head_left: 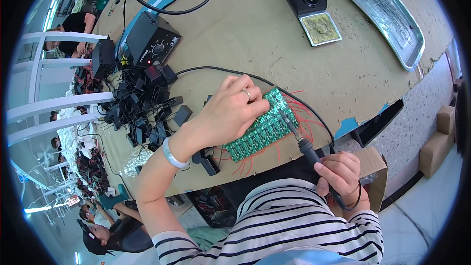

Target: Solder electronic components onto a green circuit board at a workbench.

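My left hand (228,110), with a ring on one finger and a pale bangle at the wrist, presses flat on a green circuit board panel (265,127) with thin red wires sticking out around its edges. My right hand (338,172) grips a black soldering iron (306,147) like a pen. Its tip touches the right side of the board, near the red wires. The iron's black cable runs back across the cardboard-covered bench (255,34).
A black soldering station (149,39) stands at the back left, next to a heap of small black parts (140,110). Farther back are a black iron stand with a yellowish sponge (311,5) and a long metal tray (380,10). Other people work at the left.
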Motion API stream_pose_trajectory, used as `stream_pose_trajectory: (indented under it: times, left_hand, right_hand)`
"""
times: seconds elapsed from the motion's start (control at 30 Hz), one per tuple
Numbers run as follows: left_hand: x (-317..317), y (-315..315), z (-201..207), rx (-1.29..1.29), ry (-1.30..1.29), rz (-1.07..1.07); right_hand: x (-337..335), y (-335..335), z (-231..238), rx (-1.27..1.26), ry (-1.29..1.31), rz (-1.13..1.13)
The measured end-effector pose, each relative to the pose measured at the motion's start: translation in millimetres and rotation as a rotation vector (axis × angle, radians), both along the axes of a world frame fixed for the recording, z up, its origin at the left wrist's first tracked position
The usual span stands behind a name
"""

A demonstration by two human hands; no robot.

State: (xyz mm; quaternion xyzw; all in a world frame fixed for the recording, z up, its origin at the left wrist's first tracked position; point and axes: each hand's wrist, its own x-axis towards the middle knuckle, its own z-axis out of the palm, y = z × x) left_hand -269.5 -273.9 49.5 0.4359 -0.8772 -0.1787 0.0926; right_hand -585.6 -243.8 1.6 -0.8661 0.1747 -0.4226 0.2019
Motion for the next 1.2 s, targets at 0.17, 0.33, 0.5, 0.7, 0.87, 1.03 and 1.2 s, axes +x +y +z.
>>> stream_pose_trajectory:
  times: [0.17, 0.33, 0.5, 0.7, 0.87, 1.03, 1.2]
  left_hand:
    - [0, 0, -6, -0.011, 0.024, 0.025]
    - [0, -1, -7, -0.008, 0.053, 0.041]
    - [0, -2, -11, -0.026, 0.069, 0.063]
    - [-2, 0, -13, -0.048, 0.085, 0.104]
    - [-3, 0, -14, -0.065, 0.094, 0.101]
    - [-3, 0, -15, -0.066, 0.108, 0.103]
    - [-2, 1, -14, -0.083, 0.096, 0.098]
  right_hand:
    - [5, 1, -3, 0.007, 0.009, 0.013]
    - [12, 0, -8, -0.003, -0.01, 0.015]
    - [14, -1, -9, -0.012, -0.013, 0.019]
    - [16, -1, -9, -0.068, 0.0, 0.032]
    - [17, 0, -9, -0.107, 0.007, 0.023]
    - [6, 5, -4, -0.055, 0.001, 0.01]
    - [-4, 6, 5, 0.032, 0.052, -0.024]
